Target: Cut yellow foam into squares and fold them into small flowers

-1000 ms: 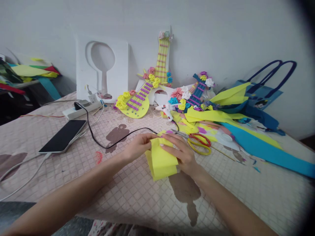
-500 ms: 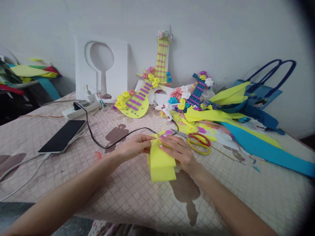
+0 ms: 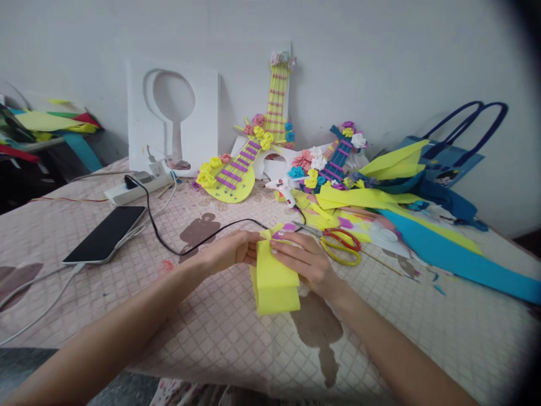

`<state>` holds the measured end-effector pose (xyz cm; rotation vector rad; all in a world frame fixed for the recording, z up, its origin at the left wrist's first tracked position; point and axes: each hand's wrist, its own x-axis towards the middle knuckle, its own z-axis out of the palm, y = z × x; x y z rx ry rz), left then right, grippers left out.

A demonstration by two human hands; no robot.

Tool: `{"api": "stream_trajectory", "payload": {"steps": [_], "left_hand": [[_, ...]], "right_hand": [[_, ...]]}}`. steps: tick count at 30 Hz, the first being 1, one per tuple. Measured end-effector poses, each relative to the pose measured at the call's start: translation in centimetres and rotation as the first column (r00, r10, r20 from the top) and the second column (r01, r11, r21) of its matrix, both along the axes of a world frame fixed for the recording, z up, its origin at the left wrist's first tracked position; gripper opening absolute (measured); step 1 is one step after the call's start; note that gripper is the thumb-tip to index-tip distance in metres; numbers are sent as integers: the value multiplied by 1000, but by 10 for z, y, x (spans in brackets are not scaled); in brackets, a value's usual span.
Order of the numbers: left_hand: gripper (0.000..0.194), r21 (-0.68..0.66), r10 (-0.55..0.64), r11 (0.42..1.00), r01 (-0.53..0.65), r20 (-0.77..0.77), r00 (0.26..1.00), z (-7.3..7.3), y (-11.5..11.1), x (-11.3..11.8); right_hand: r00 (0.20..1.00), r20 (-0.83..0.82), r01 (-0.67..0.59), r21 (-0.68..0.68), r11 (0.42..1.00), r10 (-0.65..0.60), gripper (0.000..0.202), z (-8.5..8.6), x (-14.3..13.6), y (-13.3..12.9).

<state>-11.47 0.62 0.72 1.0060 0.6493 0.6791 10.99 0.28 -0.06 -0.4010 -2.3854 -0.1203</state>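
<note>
Strip of yellow craft material [image 3: 276, 276], folded over itself inward from the worktop's [image 3: 198, 332] near edge, is pinched at its top by left hand [image 3: 234, 251] and right hand [image 3: 315, 265], whose pressure should be light, with layers aligned to avoid slanted creases.

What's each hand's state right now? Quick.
Left hand: closed, pinching the bright yellow, folded, paper-like strip near its upper end.
Right hand: partly closed, holding the same strip from its right side; thumb hidden.
</note>
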Motion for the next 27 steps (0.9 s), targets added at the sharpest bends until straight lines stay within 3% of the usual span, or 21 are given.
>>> {"api": "stream_trajectory", "payload": {"steps": [8, 14, 22, 27], "left_hand": [[32, 228, 38, 974, -2, -154, 987, 4, -6, -1], [33, 242, -20, 969, 56, -150, 988, 3, -6, 0], [28, 240, 8, 970, 37, -186, 983, -4, -5, 2], [30, 241, 69, 970, -14, -221, 973, -2, -5, 2]], "right_hand": [[997, -69, 26, 3, 1000, -26, 31, 3, -2, 0], [998, -40, 41, 0, 999, -41, 30, 1, -2, 1], [999, -43, 20, -5, 1000, -20, 33, -3, -1, 2], [996, -79, 20, -118, 993, -29, 39, -5, -2, 2]]}}
